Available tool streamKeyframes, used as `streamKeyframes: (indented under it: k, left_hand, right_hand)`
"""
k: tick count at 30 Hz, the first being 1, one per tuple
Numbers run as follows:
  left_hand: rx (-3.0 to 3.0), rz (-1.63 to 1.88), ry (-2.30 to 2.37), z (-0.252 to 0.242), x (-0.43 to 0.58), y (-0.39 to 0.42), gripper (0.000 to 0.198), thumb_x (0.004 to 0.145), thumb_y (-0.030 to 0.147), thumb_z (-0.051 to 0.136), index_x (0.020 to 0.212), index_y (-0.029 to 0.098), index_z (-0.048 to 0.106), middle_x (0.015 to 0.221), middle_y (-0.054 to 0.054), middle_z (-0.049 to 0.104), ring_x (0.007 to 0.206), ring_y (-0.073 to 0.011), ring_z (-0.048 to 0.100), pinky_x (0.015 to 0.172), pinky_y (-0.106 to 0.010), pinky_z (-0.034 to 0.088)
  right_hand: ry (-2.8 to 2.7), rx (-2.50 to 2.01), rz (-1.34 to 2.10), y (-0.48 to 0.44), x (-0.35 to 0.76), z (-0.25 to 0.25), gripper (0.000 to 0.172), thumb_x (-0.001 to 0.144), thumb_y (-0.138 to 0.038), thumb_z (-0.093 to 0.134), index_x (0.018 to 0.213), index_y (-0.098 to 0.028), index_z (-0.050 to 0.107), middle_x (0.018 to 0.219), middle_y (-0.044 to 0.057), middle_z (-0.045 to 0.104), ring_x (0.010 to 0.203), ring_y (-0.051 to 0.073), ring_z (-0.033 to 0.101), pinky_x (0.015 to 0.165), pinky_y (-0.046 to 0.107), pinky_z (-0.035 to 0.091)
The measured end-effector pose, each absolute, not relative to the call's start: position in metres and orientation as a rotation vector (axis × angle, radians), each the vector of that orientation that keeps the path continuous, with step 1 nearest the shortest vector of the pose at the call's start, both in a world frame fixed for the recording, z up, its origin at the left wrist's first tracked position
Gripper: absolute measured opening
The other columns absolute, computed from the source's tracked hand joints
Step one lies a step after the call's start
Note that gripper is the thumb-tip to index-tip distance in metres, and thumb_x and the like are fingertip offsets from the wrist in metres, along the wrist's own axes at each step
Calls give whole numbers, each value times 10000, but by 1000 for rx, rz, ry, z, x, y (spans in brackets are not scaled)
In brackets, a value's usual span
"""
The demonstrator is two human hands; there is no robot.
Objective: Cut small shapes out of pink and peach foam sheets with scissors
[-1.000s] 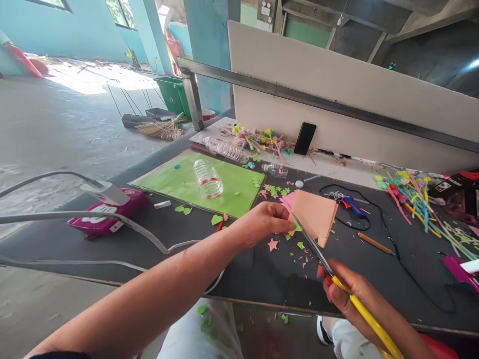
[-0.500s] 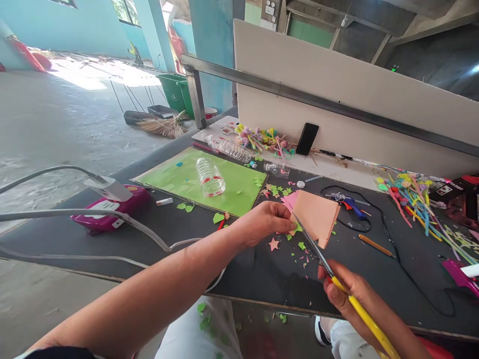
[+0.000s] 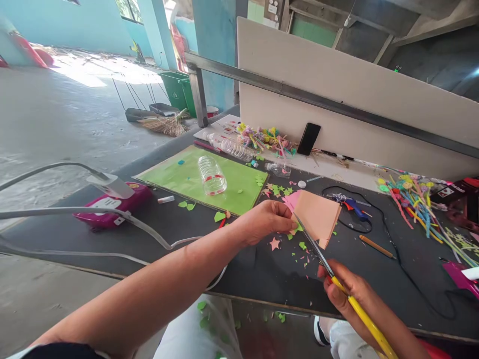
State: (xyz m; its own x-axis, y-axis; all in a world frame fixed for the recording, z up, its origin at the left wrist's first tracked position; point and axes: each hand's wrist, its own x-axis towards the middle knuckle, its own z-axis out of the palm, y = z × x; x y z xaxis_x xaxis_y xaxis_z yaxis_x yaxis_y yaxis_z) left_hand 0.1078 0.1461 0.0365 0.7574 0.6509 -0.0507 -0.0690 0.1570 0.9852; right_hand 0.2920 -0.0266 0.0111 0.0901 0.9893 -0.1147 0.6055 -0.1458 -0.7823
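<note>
My left hand (image 3: 275,219) pinches a small piece of green paper (image 3: 298,228) between thumb and fingers. My right hand (image 3: 342,284) is closed around yellow-handled scissors (image 3: 361,311), whose blades point up and left and reach the green piece. Peach paper (image 3: 318,214) lies on the dark table just beyond the blades, with pink paper (image 3: 291,200) at its left edge. A pink star (image 3: 275,244) and green and pink scraps lie below and around my left hand.
Plastic bottle (image 3: 211,175) on green sheets (image 3: 235,192); magenta power strip (image 3: 116,204) with white cables at left. Glue gun (image 3: 355,209), brown pen (image 3: 376,246) and black cable at right. Phone (image 3: 309,139) leans on the white board (image 3: 337,85). Colourful pipe cleaners (image 3: 409,194) lie far right.
The view has shifted very slightly, moving the table objects a little to the right in the picture. Both hands keep nearly the same pose and hold.
</note>
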Motion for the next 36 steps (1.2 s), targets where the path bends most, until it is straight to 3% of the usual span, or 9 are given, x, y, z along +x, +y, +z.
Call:
streamKeyframes:
  k: [7, 19, 29, 36]
  left_hand:
    - [1318, 547, 555, 39, 108, 145, 199, 600, 270, 725, 578, 122, 594, 526, 19, 554, 484, -66, 447, 498, -210, 319]
    - [1319, 556, 535, 37, 107, 146, 245, 571, 318, 756, 584, 126, 604, 553, 6, 576, 503, -80, 468, 514, -220, 340]
    - [1293, 600, 504, 37, 108, 145, 218, 601, 295, 753, 614, 114, 632, 561, 3, 584, 509, -70, 476, 527, -215, 352]
    - [1275, 625, 508, 36, 111, 137, 227, 630, 317, 726, 679, 111, 643, 634, -31, 617, 554, -100, 516, 528, -228, 356]
  right_hand:
    - [-1559, -1839, 844, -26, 290, 14, 511, 742, -717, 399, 806, -238, 563, 594, -5, 512, 484, 159, 447, 445, 269, 320]
    - [-1517, -1847, 883, -26, 286, 16, 435, 751, -677, 419, 768, -252, 509, 552, -49, 358, 482, 143, 296, 462, 291, 229]
    - [-1487, -1787, 932, -24, 287, 24, 383, 763, -625, 490, 838, -259, 576, 588, -26, 472, 503, 162, 424, 477, 277, 346]
    - [-1363, -1770, 1102, -28, 289, 33, 602, 717, -742, 458, 1023, -243, 599, 688, 16, 525, 618, 203, 537, 555, 300, 435]
